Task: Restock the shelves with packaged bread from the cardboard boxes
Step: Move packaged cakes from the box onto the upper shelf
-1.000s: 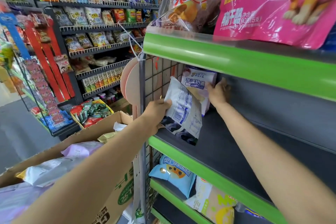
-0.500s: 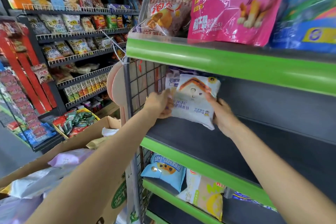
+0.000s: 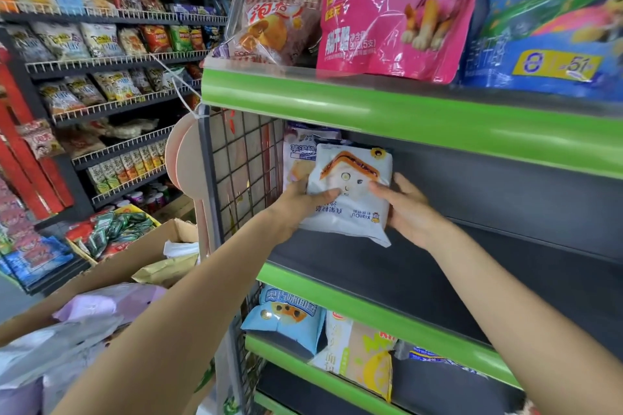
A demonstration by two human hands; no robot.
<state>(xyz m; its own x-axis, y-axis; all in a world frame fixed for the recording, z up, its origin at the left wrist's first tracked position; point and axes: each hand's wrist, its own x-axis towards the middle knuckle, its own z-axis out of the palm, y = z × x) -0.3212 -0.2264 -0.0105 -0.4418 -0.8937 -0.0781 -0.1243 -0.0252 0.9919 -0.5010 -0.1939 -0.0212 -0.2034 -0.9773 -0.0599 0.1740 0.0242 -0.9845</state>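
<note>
Change vs a second ago: the white bread pack (image 3: 349,192) has flipped from back-label-out to printed face out, and now stands near-upright at the left end of the dark middle shelf (image 3: 387,266), print upside down. It's just in front of the taro-print pack (image 3: 296,153) already parked against the wire mesh side panel (image 3: 242,162).

Left hand (image 3: 300,204): grip on the pack's left edge, thumb laid across the front face. Right hand (image 3: 409,209): fingers curled around the right edge, thumb on the front. Both grips pinching the pack; lower corner looks to be just touching or barely off the shelf deck, can't tell which.

Read: this pack is in the final seating step, squared up, not yet released. Rest of this shelf to the right is bare dark deck, so plenty left to fill.

Cardboard box (image 3: 128,263) at lower left holds more bagged stock, lilac and silver-white wrappers on top. Likely next: let go, back to the box.

Risk: soft pack, may slump forward once released.
</note>
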